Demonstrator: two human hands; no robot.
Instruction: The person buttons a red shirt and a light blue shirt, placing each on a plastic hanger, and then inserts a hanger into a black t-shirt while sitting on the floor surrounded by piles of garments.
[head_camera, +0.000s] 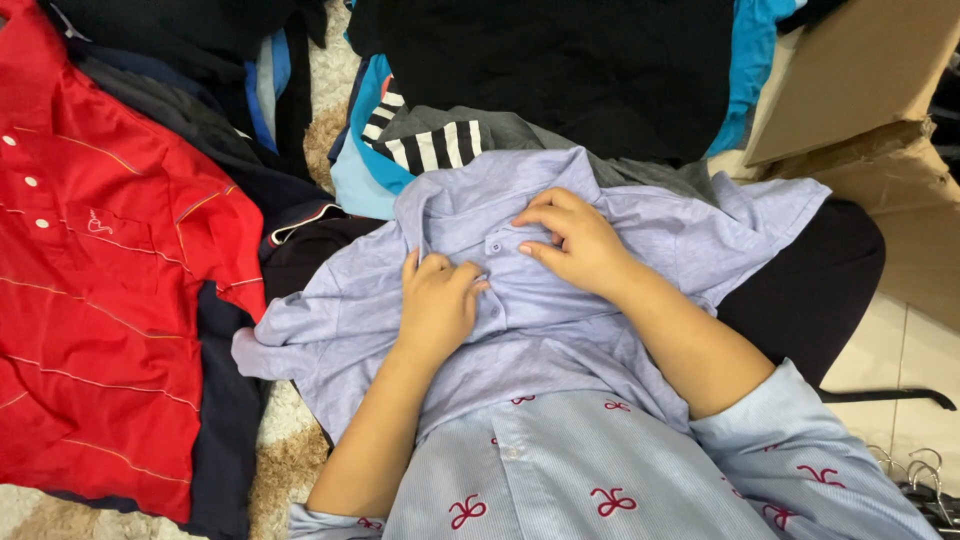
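Observation:
A light lavender polo shirt (520, 330) lies spread in front of me, collar away from me. My left hand (437, 303) rests on its button placket, fingers curled and pinching the fabric next to a button. My right hand (574, 240) presses on the shirt just below the collar, fingertips on the placket near the top button. Both hands are touching the same strip of buttons, a little apart from each other.
A red polo shirt (95, 290) lies at the left over dark clothes. A black garment (560, 70), a striped black-and-white piece (430, 145) and blue clothes are piled at the back. A cardboard box (870, 100) stands at the right, and clothes hangers (920, 475) lie lower right.

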